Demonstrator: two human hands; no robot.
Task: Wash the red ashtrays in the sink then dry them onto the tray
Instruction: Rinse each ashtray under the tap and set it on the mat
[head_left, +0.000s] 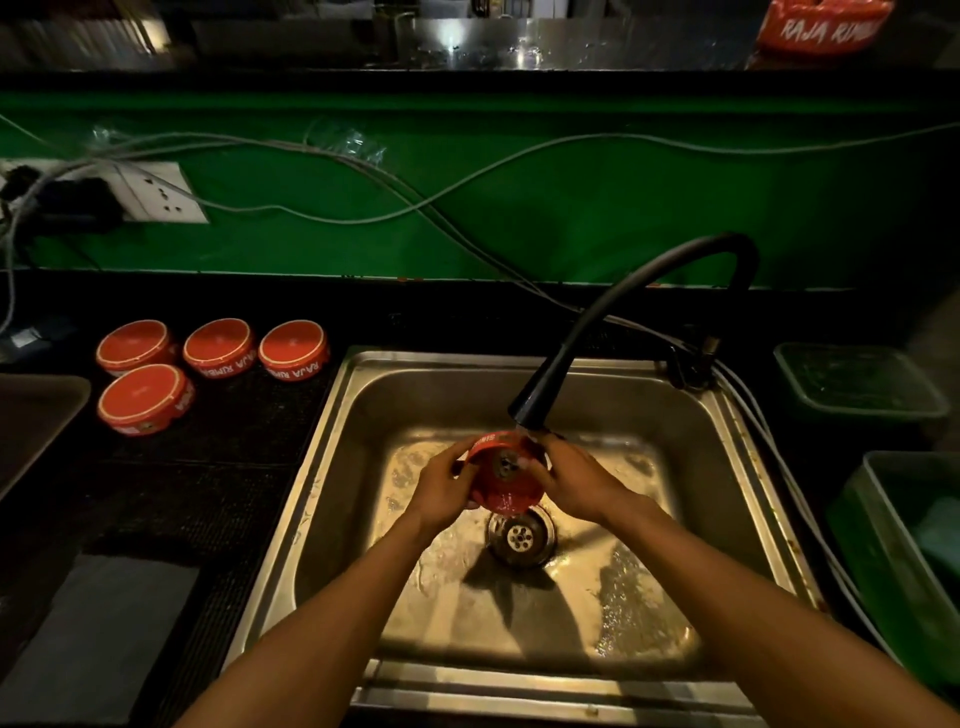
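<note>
One red ashtray (505, 480) is held tilted over the drain (521, 538) of the steel sink (363, 415), just under the head of the black faucet (535, 402). Left hand (441, 491) curls its fingers round the ashtray's left edge; right hand (571, 483) grips the right edge. Four more red ashtrays (208, 364) sit upside down on the dark counter (208, 467) to the left, with a dark tray (36, 415) at the far-left edge. Green bins (893, 545) stand right of the sink.

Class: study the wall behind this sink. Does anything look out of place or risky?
Yes. Loose cables sag across the green wall from a crowded socket, and one trails down behind the running tap, close to water.
</note>
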